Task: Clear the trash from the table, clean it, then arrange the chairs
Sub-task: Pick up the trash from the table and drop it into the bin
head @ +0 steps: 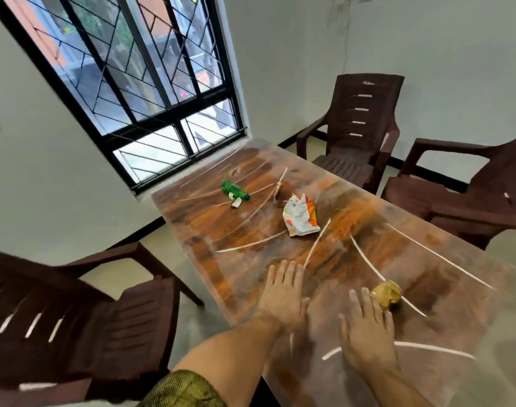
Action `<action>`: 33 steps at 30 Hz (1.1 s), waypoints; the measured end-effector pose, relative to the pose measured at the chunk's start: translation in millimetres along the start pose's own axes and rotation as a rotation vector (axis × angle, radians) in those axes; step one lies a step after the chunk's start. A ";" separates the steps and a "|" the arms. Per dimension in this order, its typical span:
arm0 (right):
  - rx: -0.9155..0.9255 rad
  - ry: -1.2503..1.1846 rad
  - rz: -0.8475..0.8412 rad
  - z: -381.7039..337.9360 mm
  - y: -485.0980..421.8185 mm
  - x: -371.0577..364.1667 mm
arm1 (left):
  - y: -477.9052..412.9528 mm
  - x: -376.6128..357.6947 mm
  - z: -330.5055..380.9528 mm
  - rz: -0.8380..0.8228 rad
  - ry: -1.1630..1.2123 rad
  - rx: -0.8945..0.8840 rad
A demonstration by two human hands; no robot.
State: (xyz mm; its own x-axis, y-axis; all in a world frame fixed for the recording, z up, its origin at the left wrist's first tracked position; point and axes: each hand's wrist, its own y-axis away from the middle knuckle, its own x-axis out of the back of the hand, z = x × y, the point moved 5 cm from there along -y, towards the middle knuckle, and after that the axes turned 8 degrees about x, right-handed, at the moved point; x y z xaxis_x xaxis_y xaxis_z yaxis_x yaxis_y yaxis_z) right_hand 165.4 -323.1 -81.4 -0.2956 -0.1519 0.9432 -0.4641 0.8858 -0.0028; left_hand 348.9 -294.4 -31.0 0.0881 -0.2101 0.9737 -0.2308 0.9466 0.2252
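Both of my hands are empty and spread flat, fingers apart, over the near end of the glossy brown wood-grain table (209, 230). My left hand (283, 295) is palm down, and I cannot tell whether it rests on the surface or hangs just above it. My right hand (368, 333) reaches a little further right, its fingertips (368, 298) just beside a crumpled yellow-gold wrapper ball (387, 293); whether they touch it I cannot tell through the blur. A patterned gold-green sleeve (183, 389) covers my left upper arm.

Further out, near the table's middle, I see a crumpled white and orange snack packet (301, 215). Just beyond it lies a small dark brown scrap (278, 198), too blurred to identify. Well apart to the left, toward the far end, a crushed green plastic bottle (233, 190) lies on its side with a small white scrap (236, 203) just beside it.

A dark brown slatted plastic armchair (74, 318) stands at the table's left side. A second brown armchair (356, 133) stands off the far right corner, and a third brown armchair (468, 198) is at the right, both pulled away from the table. A black-framed window with a diagonal grille (139, 83) fills the wall beyond.
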 end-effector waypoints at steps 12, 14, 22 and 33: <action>-0.289 0.060 -0.053 -106.1 -121.1 -92.7 | -157.5 -27.2 -165.9 -0.156 -0.020 -0.197; -0.300 0.060 -0.090 -130.8 -137.3 -100.3 | -169.1 -27.2 -200.4 -0.174 -0.024 -0.190; -0.224 0.088 -0.089 -206.2 -238.1 -98.4 | -243.4 -3.5 -306.8 -0.190 0.010 -0.108; -0.605 0.171 -0.114 -150.0 -339.6 -92.0 | -419.5 39.3 -352.7 -0.101 -0.142 -0.119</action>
State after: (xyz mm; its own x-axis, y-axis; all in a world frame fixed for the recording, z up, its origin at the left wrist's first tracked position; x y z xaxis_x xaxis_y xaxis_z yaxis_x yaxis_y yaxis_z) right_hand 475.5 -544.2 -117.4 -0.1118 -0.2318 0.9663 0.0831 0.9668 0.2415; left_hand 790.9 -613.5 -99.5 -0.0344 -0.3302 0.9433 -0.1108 0.9393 0.3247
